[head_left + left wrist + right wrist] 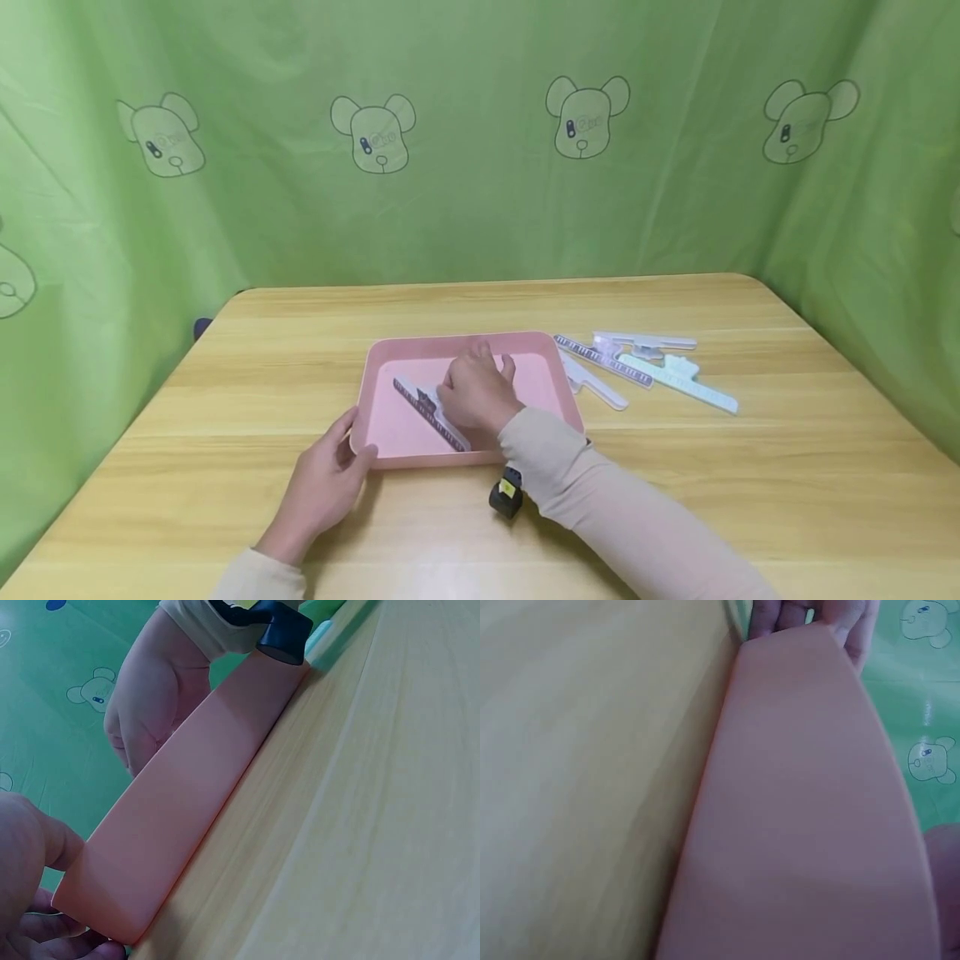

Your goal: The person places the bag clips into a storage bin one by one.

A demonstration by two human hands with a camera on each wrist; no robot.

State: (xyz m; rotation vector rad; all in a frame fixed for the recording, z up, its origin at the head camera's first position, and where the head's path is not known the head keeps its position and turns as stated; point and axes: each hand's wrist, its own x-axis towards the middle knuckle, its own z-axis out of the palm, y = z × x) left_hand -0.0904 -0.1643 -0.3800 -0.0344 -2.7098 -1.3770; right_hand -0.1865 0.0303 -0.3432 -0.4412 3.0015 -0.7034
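A pink tray (547, 392) sits on the wooden table. My left hand (326, 475) grips its near left corner, thumb at the rim and fingers curled around outside, as the left wrist view also shows. Inside the tray, a long purple-and-white ruler clip (431, 417) lies slantwise, one end by the front wall. My right hand (480, 387) reaches over the front wall with bent fingers, its thumb side pinching at the clip's handle; the fingertips are largely hidden. In the right wrist view the tray's outer wall (802, 802) covers most of that hand.
Right of the tray lie several more ruler clips: a purple one (633, 371), white ones (600, 389) and a pale green one (705, 392). A black wrist camera (506, 497) hangs below my right sleeve. A green curtain (480, 217) surrounds the table.
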